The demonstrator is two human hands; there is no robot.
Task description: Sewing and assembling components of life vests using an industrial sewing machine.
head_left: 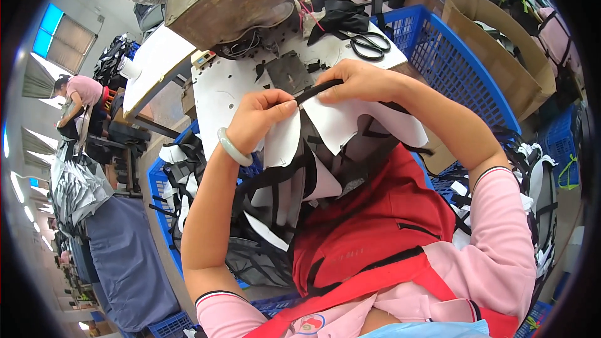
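My left hand (263, 117) pinches one end of a short stretch of black webbing strap (311, 92) between thumb and fingers. On the other side, my right hand (355, 82) grips the same strap, so it runs taut between the two. Below it hang white fabric panels (328, 126) and dark grey mesh-like cloth (288, 191) with black edging, spreading over my lap. The work table's white top (216, 97) lies just beyond my hands, with a dark metal plate (289, 74) set in it. Where the strap meets the panels is partly covered by my fingers.
A worn brown metal machine housing (241, 0) rises at the table's back. Black-handled scissors (369, 46) lie by black cloth (338, 19). A blue crate (463, 56) and cardboard box (494, 56) stand right; another blue crate (161, 188) sits left. A person (84, 94) works far left.
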